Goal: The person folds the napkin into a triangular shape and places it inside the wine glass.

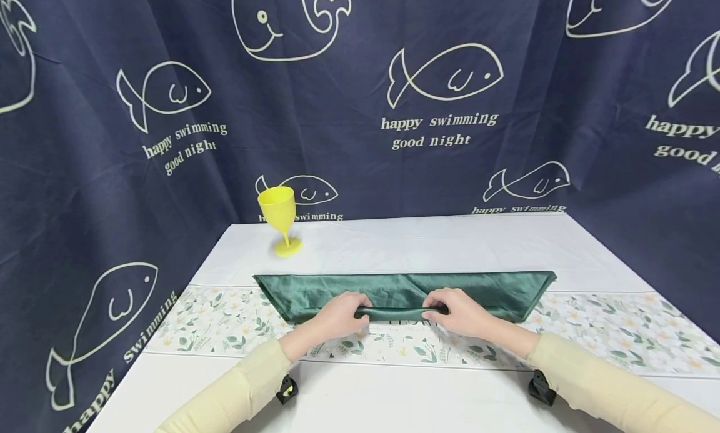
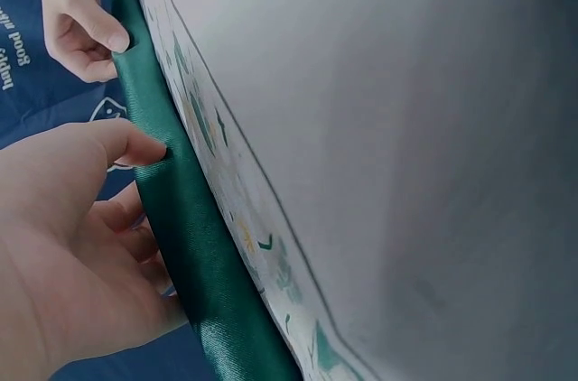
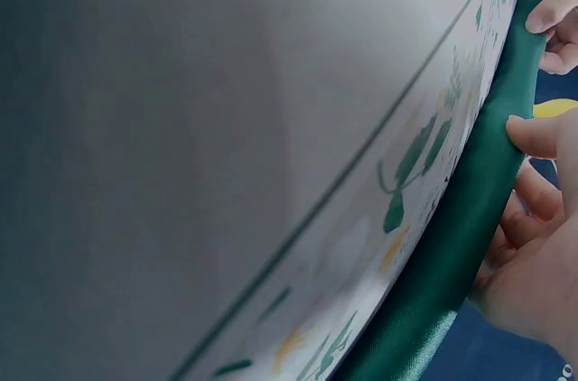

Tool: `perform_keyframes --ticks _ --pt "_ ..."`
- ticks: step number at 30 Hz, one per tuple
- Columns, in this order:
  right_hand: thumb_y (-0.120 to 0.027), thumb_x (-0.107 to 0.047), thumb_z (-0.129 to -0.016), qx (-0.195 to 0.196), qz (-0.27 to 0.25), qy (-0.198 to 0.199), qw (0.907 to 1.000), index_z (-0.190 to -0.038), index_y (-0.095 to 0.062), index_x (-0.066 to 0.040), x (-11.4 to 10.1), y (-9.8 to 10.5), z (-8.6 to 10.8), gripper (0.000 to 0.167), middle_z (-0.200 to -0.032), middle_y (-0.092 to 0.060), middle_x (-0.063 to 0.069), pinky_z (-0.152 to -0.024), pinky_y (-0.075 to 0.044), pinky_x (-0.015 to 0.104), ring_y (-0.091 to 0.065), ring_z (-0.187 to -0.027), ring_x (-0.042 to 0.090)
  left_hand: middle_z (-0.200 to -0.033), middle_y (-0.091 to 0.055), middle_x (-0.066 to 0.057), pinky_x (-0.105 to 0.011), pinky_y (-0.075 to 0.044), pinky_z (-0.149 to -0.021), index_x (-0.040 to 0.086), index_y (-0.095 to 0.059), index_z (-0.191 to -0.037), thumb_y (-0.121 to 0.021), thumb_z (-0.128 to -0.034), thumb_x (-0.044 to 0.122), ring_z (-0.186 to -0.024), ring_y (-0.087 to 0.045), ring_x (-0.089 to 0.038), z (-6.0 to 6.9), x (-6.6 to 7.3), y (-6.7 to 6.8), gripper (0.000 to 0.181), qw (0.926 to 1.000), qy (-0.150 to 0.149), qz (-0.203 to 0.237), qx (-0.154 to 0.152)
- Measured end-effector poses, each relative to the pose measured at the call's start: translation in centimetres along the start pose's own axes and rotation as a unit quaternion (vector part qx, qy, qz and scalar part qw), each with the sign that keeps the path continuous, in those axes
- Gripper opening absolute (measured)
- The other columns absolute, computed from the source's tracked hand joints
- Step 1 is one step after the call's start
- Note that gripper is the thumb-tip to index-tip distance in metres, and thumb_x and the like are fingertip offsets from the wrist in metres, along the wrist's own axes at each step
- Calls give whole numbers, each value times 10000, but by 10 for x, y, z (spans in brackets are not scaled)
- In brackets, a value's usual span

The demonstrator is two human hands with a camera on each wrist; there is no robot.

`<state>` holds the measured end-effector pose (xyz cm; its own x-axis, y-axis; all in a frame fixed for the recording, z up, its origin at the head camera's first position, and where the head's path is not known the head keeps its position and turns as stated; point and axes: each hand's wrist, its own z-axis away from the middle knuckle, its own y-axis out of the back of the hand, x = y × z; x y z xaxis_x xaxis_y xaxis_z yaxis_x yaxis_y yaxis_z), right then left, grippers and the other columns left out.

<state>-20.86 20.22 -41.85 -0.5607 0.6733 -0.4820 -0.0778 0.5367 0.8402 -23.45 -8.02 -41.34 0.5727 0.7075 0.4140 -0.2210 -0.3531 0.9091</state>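
A dark green satin cloth [image 1: 394,288] lies across the floral band of the table, its near edge rolled into a tube and its far part flat. My left hand [image 1: 341,315] grips the roll left of its middle, thumb on the near side and fingers over the top. To the right, my right hand [image 1: 458,313] holds the same roll in a like way. Both wrist views show the smooth green roll [image 2: 194,227] between thumb and curled fingers; in the right wrist view the thumb presses on the roll [image 3: 483,164].
A yellow goblet [image 1: 280,215] stands upright at the back left, beyond the cloth. The white table [image 1: 394,395] has a printed floral strip [image 1: 613,327] across it. A navy curtain [image 1: 360,152] with fish drawings hangs behind and at the sides.
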Motion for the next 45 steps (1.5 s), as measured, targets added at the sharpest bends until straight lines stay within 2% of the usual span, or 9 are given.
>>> perform_keyframes --ticks 12,21,29,34,41,45 --pt "-612 -175 -909 -23 -114 -128 9999 -978 -660 -99 0 0 0 113 -864 -637 -61 -685 -506 251 -570 -774 46 -1077 -647 -41 -361 -512 -849 143 -596 -1097 -579 -937 266 -1031 -605 -205 0 0 0 203 9996 128 241 64" --pt "-593 -151 -919 -12 -85 -20 10000 -979 -655 -94 1 -1 0 104 -865 -613 -54 -663 -500 242 -535 -735 17 -1083 -652 -41 -361 -514 -838 138 -601 -1109 -559 -948 275 -1008 -613 -202 -1 -2 -1 215 9995 175 250 78" --pt "-588 -156 -925 -94 -355 -179 9992 -975 -646 -101 2 -1 0 94 -835 -617 -62 -642 -491 231 -538 -719 19 -1086 -653 -52 -361 -514 -830 138 -605 -1103 -558 -949 270 -994 -615 -198 -2 -3 -2 209 9985 244 483 101" --pt "-588 -165 -929 -92 -565 -298 9979 -953 -628 -109 2 -2 0 73 -803 -602 -69 -605 -465 214 -501 -673 11 -1063 -653 -51 -321 -516 -773 144 -601 -1089 -557 -950 271 -915 -629 -164 -1 -5 -2 194 9975 241 646 151" --pt "-592 -156 -924 31 -398 -174 9991 -941 -646 -118 2 -1 0 68 -833 -603 -70 -627 -476 217 -508 -704 1 -1050 -648 -32 -312 -522 -794 131 -612 -1065 -560 -948 252 -971 -621 -179 0 -3 1 176 9979 148 609 139" --pt "-595 -149 -920 63 -375 -122 9992 -941 -654 -114 2 -1 0 73 -836 -610 -67 -630 -482 220 -518 -709 0 -1051 -656 -33 -294 -519 -771 132 -612 -1072 -553 -952 253 -940 -627 -166 0 -3 1 180 9978 168 637 96"
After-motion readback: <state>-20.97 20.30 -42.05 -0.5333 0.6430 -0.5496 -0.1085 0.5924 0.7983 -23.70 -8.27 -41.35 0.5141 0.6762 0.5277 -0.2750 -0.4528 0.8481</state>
